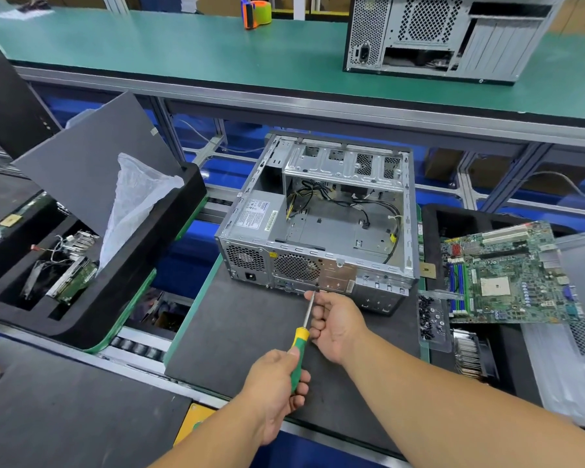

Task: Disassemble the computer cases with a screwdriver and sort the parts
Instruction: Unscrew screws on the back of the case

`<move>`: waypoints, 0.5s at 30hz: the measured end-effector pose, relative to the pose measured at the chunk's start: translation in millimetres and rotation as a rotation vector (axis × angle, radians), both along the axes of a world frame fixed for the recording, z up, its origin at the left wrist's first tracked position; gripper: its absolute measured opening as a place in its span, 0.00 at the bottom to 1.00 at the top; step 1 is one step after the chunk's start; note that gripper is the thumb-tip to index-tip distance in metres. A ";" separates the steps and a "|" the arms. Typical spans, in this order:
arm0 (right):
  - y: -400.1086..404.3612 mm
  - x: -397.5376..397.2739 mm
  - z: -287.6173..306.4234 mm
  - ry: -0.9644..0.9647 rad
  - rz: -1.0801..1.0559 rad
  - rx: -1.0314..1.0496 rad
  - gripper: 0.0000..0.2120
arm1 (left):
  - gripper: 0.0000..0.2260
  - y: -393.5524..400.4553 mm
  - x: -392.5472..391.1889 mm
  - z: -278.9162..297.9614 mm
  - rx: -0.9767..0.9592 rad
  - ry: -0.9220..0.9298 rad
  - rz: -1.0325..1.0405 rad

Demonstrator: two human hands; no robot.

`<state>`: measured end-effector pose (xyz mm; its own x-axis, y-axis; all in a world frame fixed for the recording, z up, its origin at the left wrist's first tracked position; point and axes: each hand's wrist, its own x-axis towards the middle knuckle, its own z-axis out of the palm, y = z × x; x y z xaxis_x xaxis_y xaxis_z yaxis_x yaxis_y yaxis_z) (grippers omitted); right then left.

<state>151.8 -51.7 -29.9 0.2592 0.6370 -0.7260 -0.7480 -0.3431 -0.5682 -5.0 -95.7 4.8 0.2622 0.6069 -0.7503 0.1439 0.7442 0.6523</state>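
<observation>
Gripping the green-and-yellow handle of the screwdriver (299, 346), the left hand (272, 390) has its fingers wrapped round it near the bottom of the view. Just beyond, the right hand (338, 324) curls its fingers round the metal shaft, steadying it. The tip meets the rear panel of the open computer case (318, 224), low down beside the round fan grille; whether it sits in a screw head is hard to tell at this size.

This case lies on its side on a dark mat (250, 332), its side panel off, with loose cables (368, 211) and the power supply (257, 214) showing inside. To the right, a motherboard (507, 275) rests tilted over a black tray, and a clear box of small black screws (431, 319) lies just beside the mat. To the left, a black foam tray (122, 292) holds a drive and other removed parts, with a crumpled plastic bag (132, 204) standing in it.

Farther back, on the green bench (149, 45), a second computer case (446, 35) stands with its rear facing the camera, well apart from an orange tape dispenser (257, 13).
</observation>
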 end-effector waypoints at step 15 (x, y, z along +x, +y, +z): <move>8.1 -0.9 5.0 0.033 -0.038 0.013 0.09 | 0.10 5.1 3.9 6.5 0.094 0.028 -0.024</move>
<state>150.9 -43.6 -24.9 0.2594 0.6369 -0.7260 -0.7788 -0.3067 -0.5473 -1.1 -90.5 11.3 0.2575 0.6686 -0.6976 0.1805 0.6760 0.7145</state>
